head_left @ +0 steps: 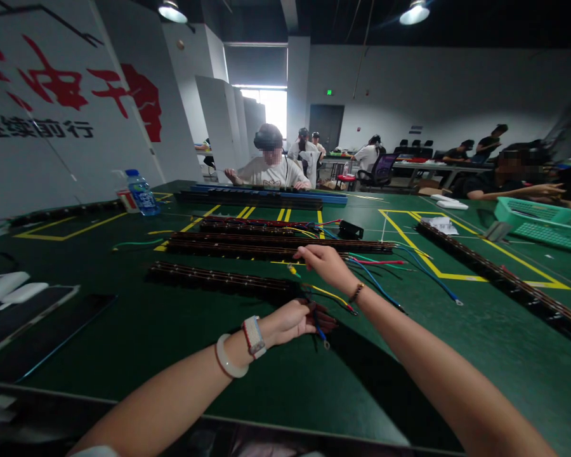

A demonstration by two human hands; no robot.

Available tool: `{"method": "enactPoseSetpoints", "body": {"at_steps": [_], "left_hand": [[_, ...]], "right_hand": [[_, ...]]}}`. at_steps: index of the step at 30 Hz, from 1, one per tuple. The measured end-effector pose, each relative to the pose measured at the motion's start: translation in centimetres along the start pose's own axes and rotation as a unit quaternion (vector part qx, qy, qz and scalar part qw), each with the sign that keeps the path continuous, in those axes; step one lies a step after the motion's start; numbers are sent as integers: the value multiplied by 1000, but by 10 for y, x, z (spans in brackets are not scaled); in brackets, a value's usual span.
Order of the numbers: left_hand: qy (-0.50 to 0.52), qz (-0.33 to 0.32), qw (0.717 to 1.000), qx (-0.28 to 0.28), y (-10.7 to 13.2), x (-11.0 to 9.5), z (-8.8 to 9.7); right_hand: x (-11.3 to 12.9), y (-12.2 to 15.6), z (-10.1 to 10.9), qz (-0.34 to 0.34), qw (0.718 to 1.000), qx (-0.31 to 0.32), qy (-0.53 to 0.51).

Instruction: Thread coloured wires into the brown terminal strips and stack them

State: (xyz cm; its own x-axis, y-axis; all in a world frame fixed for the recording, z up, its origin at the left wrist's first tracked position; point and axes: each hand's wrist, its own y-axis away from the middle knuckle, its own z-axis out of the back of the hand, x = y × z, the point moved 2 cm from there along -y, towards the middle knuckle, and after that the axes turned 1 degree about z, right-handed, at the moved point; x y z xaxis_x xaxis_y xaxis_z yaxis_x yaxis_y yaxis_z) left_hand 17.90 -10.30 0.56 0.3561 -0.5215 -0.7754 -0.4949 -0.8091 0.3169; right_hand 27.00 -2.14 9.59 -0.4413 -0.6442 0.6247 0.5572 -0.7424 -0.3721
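Note:
My left hand [292, 322], with a watch and a pale bangle at the wrist, is at the right end of a short dark wired strip [219, 277]. A blue wire [320, 333] with a ring terminal passes between its thumb and fingers. My right hand [327, 261] is raised just above that end, fingertips pinched together; what they hold, if anything, is too small to make out. A yellow wire end [292, 270] shows just below them. A yellow wire [333, 295] with a red tip runs out beside my left hand.
Longer wired strips [276, 245] lie beyond, with coloured leads. Another strip [499, 273] slants along the right, near a green basket [545, 222]. A water bottle [143, 193] stands at left; a dark flat panel [52, 333] lies nearer. A person [271, 165] sits opposite.

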Motion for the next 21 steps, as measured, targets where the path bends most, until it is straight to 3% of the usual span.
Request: {"method": "enactPoseSetpoints", "body": {"at_steps": [3, 8, 13, 21], "left_hand": [[-7, -2, 1000, -3, -1, 2, 0], [-60, -5, 998, -23, 2, 3, 0], [-193, 21, 980, -53, 4, -4, 5], [-368, 97, 924, -39, 5, -22, 23]], "right_hand": [[-36, 27, 16, -48, 998, -10, 26], [-80, 68, 10, -74, 995, 58, 36], [-85, 78, 0, -58, 992, 109, 23], [-87, 77, 1, -55, 994, 95, 22]]}}
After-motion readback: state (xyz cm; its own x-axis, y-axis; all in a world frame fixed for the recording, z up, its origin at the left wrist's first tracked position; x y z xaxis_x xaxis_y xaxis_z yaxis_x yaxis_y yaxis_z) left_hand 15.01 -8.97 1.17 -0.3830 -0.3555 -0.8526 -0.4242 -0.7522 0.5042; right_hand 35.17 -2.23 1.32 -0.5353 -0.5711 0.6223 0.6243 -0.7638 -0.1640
